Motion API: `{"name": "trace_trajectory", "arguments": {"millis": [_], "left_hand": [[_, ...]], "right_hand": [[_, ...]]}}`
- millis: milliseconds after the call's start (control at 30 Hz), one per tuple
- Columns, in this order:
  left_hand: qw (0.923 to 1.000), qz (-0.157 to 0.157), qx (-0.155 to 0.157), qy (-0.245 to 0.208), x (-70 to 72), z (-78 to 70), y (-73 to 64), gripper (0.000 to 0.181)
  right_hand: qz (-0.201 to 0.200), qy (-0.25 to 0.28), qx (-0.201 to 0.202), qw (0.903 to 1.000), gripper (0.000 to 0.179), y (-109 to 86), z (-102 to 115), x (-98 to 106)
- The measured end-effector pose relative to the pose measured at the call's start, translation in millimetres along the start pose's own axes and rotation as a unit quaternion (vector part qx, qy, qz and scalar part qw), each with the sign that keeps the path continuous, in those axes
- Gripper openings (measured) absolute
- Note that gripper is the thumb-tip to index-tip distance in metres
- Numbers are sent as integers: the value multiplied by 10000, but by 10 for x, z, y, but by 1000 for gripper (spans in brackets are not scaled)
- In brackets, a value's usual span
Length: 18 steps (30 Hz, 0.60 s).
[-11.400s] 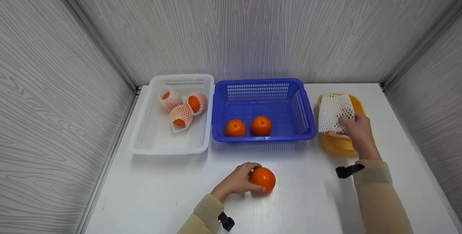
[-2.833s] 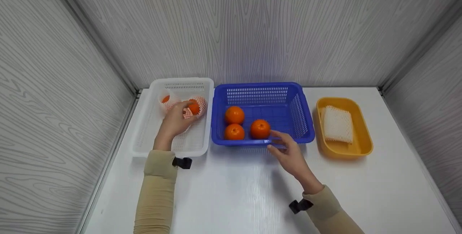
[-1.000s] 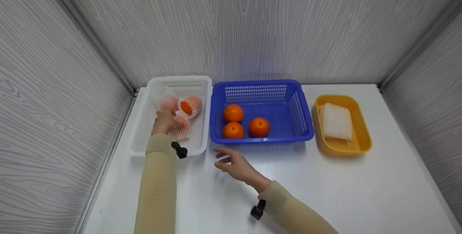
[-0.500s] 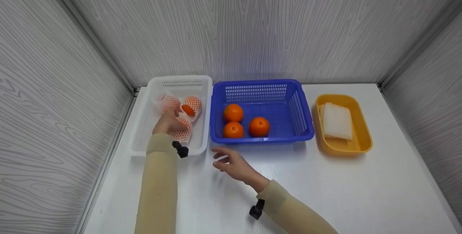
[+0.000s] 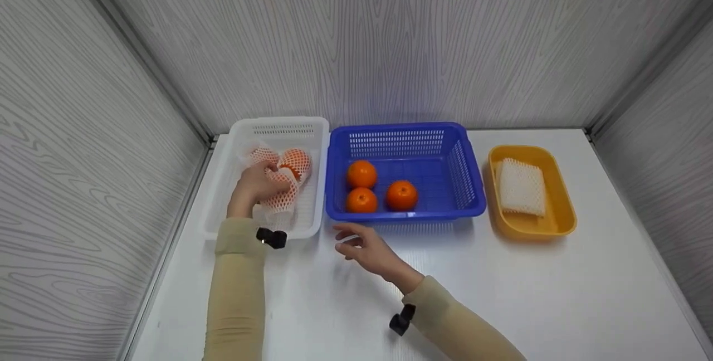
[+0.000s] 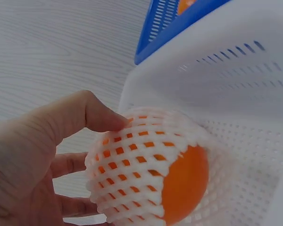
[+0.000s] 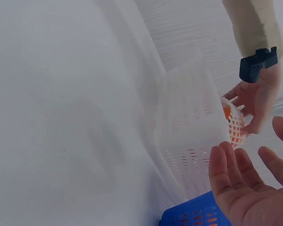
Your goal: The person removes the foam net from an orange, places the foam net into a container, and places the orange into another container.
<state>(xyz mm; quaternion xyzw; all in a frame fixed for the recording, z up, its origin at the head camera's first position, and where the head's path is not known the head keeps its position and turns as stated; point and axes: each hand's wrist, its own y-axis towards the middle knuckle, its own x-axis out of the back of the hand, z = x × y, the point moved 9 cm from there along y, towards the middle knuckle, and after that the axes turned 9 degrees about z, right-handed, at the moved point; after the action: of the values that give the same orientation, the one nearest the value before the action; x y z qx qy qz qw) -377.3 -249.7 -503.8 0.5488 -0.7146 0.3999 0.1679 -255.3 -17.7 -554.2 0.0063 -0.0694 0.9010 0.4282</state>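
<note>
In the white basket (image 5: 322,183), my left hand (image 5: 253,185) grips an orange in a white foam net (image 5: 285,198). The left wrist view shows the thumb on the net and fingers round its far side; bare orange peel (image 6: 186,183) shows at the net's open end. Two more netted oranges lie behind it, one to the right (image 5: 296,160) and one to the left (image 5: 263,155), partly hidden by the hand. My right hand (image 5: 370,249) hovers over the table in front of the baskets, holding nothing, its fingers loosely bent.
The blue basket (image 5: 473,183) adjoins the white one and contains three bare oranges (image 5: 401,196). At the right stands a yellow tray (image 5: 557,205) with folded white foam nets (image 5: 522,187) in it. Grey wood-grain panels (image 5: 390,43) enclose the table at the back and sides.
Earlier my left hand held a bare orange on the table and my right hand a foam net; a third orange now lies in the blue basket. Lately the left hand has shifted the netted oranges slightly.
</note>
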Motion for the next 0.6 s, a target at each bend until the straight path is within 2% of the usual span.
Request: {"name": "trace_trajectory", "arguments": {"millis": [133, 333, 600], "left_hand": [[9979, -408, -509, -31, 29, -132, -100, 59], [9915, -834, -981, -208, -10, -252, -227, 56], [9718, -1218, -1971, -443, -163, -561, -422, 55]], "right_hand": [[-87, 33, 150, 9998, 41, -67, 151, 59], [-123, 188, 390, 9990, 41, -183, 398, 135], [-380, 258, 444, 9980, 43, -225, 480, 305]]}}
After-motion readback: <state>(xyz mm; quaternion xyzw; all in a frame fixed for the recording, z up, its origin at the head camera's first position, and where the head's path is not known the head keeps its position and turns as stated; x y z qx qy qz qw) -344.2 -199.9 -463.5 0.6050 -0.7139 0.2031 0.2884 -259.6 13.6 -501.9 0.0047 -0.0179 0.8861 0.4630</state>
